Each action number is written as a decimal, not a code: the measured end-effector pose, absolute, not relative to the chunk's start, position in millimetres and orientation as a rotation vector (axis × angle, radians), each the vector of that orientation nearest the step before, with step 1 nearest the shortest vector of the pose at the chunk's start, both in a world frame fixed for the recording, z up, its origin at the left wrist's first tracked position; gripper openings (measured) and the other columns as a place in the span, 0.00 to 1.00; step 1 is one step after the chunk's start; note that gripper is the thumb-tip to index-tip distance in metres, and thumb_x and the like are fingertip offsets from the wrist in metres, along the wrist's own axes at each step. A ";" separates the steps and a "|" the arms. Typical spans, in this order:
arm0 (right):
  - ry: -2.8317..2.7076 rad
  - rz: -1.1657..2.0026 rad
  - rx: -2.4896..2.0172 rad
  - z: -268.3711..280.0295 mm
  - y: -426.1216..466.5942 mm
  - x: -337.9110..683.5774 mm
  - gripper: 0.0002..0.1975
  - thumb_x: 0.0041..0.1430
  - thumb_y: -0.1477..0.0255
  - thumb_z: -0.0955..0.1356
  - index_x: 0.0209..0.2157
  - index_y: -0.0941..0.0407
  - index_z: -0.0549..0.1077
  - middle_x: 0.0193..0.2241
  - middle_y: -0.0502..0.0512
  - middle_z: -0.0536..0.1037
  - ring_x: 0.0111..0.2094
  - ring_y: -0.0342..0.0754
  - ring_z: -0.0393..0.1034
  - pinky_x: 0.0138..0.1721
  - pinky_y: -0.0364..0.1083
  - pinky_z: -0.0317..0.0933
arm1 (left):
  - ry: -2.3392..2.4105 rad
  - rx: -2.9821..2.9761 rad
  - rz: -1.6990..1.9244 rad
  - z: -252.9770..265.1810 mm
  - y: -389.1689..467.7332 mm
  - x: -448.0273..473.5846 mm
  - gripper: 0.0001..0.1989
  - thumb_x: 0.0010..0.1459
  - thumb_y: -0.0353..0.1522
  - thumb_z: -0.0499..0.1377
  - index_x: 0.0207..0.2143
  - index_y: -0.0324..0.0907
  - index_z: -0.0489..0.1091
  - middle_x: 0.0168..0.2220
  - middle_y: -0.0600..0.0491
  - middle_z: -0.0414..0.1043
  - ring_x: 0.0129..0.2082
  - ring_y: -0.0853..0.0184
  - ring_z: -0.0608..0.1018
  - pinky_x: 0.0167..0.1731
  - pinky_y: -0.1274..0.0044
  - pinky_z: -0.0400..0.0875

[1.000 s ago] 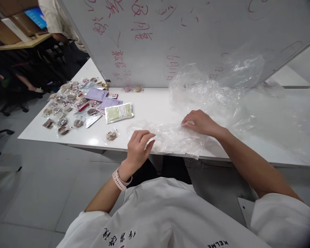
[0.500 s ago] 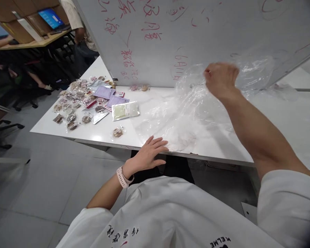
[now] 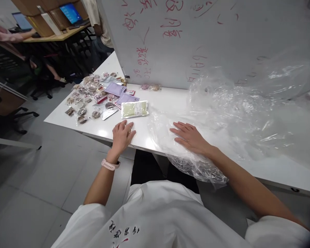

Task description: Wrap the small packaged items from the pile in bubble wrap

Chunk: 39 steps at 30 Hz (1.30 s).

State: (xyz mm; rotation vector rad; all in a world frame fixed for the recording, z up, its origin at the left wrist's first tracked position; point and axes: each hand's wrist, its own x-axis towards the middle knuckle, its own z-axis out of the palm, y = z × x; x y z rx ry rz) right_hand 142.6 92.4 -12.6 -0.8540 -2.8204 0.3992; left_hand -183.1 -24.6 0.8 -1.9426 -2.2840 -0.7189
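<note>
One clear plastic sheet [image 3: 165,139] lay on the bench [image 3: 167,98] beneath the right hand's [image 3: 188,137] spread fingers; left hand's [image 3: 121,136] fingers curved, parted, over a small wrapped packet [image 3: 130,127]; pinch could not be determined.

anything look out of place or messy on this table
Yes, the clear crumpled plastic sheeting: part sags over the front edge of the white table, near the right hand, rather than lying flat. Small clear-wrapped packets also lie jumbled at the left end. I see no spill.

wht tee [image 3: 167,213], blk pants [image 3: 146,168], pink watchband [image 3: 108,165]
</note>
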 end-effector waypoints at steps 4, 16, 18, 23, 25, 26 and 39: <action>-2.783 0.354 -0.843 -18.3 98.1 146.7 0.25 0.71 0.54 0.54 0.66 0.40 0.57 0.69 0.46 0.55 0.70 0.50 0.47 0.67 0.59 0.47 | -2.244 -1.894 -0.864 -8.5 -19.8 -221.8 0.10 0.63 0.29 0.54 0.44 0.42 0.72 0.41 0.46 0.72 0.44 0.57 0.72 0.44 0.65 0.68; -2.717 0.403 -0.889 -13.7 93.3 145.9 0.26 0.70 0.52 0.54 0.66 0.41 0.57 0.67 0.50 0.59 0.69 0.54 0.51 0.66 0.61 0.49 | -2.411 -1.432 -1.181 3.1 15.8 -341.9 0.21 0.54 0.47 0.64 0.38 0.38 0.68 0.40 0.48 0.73 0.56 0.49 0.69 0.59 0.51 0.54; -2.681 0.428 -0.976 -15.0 95.1 144.9 0.28 0.70 0.52 0.52 0.68 0.42 0.53 0.68 0.51 0.57 0.69 0.54 0.50 0.66 0.62 0.48 | -2.401 -1.425 -1.128 -6.0 13.5 -344.0 0.21 0.53 0.45 0.65 0.42 0.40 0.68 0.41 0.46 0.73 0.54 0.47 0.69 0.57 0.49 0.56; -2.712 0.478 -1.001 -16.9 105.3 139.5 0.29 0.70 0.52 0.52 0.69 0.43 0.51 0.70 0.49 0.51 0.71 0.53 0.42 0.69 0.61 0.43 | -2.111 -1.366 -1.223 10.1 9.2 -310.3 0.18 0.63 0.41 0.58 0.49 0.38 0.68 0.44 0.47 0.69 0.50 0.56 0.72 0.49 0.58 0.63; -2.733 0.558 -0.910 -13.0 109.7 138.7 0.30 0.69 0.50 0.54 0.68 0.41 0.52 0.70 0.46 0.51 0.71 0.53 0.42 0.69 0.62 0.42 | -1.943 -1.431 -1.305 26.5 12.5 -264.9 0.19 0.65 0.38 0.56 0.53 0.35 0.65 0.46 0.45 0.66 0.44 0.62 0.72 0.41 0.65 0.68; -2.726 0.633 -0.866 -10.0 111.6 139.2 0.30 0.67 0.49 0.56 0.68 0.40 0.53 0.70 0.45 0.51 0.71 0.54 0.43 0.69 0.62 0.42 | -1.865 -1.551 -1.373 34.1 15.4 -235.4 0.18 0.66 0.37 0.55 0.54 0.36 0.64 0.46 0.46 0.65 0.40 0.65 0.72 0.37 0.68 0.69; -1.511 1.653 -0.798 2.4 137.8 157.6 0.24 0.58 0.50 0.70 0.50 0.50 0.76 0.54 0.57 0.75 0.58 0.53 0.68 0.63 0.58 0.60 | -1.505 -2.936 -0.654 21.6 19.2 -34.8 0.33 0.64 0.50 0.53 0.66 0.45 0.54 0.69 0.38 0.48 0.69 0.46 0.50 0.63 0.51 0.49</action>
